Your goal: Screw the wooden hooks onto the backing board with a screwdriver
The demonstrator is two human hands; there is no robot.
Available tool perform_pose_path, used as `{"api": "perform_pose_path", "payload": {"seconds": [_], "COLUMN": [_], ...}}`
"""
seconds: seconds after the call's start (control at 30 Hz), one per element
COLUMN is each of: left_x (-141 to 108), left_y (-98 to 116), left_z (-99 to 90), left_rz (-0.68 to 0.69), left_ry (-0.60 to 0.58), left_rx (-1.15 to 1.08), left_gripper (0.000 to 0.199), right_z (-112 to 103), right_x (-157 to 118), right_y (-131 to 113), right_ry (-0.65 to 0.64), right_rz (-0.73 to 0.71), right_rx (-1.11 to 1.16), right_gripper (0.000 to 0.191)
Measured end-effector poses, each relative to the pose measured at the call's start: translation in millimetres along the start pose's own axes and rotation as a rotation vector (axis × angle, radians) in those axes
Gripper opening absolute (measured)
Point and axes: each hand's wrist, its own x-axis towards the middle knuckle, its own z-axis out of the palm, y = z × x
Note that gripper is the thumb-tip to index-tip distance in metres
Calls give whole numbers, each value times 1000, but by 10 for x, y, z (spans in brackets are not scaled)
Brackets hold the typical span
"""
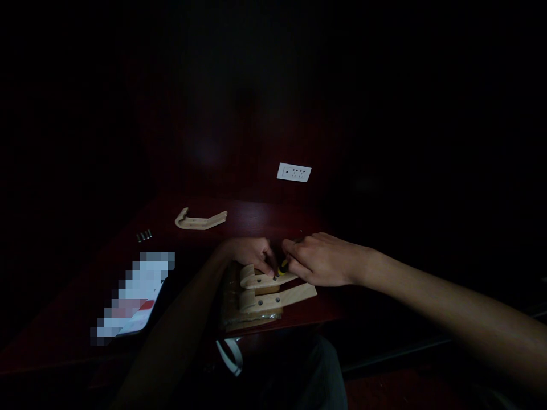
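The right hand [322, 259] grasped a yellow-and-black tool [282, 266] at the middle wooden hook [267, 280], which lay lengthwise left to right beside the left hand [252, 253], whose fingers' hold was unclear.

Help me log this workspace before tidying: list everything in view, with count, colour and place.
Table: 1, dark red, beneath the work
Socket plate: 1, white, wall beyond table
Block: 1, brown, shiny wrapping, near table edge
Wooden hooks: 2, pale, on the block
Round spots: 4, dark, two per hook on block
Lone hook: 1, pale, table's far side
Metal pieces: about 4, silvery, table's left
Flat device: 1, whitish with red, partly pixelated, left
Loop: 1, white, below table edge
Tool: 1, yellow and black, in right hand
Trouser leg: 1, grey, bottom centre
Left hand: 1, bare, by the farther block hook
Right hand: 1, bare, gripping the tool
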Motion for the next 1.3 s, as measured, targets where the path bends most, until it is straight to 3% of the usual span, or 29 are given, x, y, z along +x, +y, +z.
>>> {"api": "perform_pose_path", "payload": {"seconds": [0.23, 0.4, 0.53, 0.77, 0.87, 1.03, 1.3], "left_x": [-13, -8, 8, -18, -34, -10, 3], "left_y": [36, 3, -6, 56, 91, 57, -6], "left_z": [-1, 3, 1, 1, 6, 6, 6], "left_rz": [-49, 34, 72, -36, -45, 26, -3], "left_ry": [2, -6, 3, 34, 32, 7, 29], "left_rx": [20, -40, -21, 55, 19, 1, 35], "left_gripper": [29, 27, 26, 27, 25, 26, 26], "right_z": [80, 34, 28, 72, 59, 45, 97], "right_x": [23, -14, -25, 43, 20, -42, 18], "right_y": [25, 10, 12, 23, 36, 32, 16], "right_ry": [43, -32, -21, 57, 29, 46, 81], "right_rz": [51, 23, -22, 61, 62, -62, 66], "right_rx": [-23, 122, 228, -40, -1, 181, -35], "right_gripper": [40, 30, 26, 44, 41, 22, 45]}}
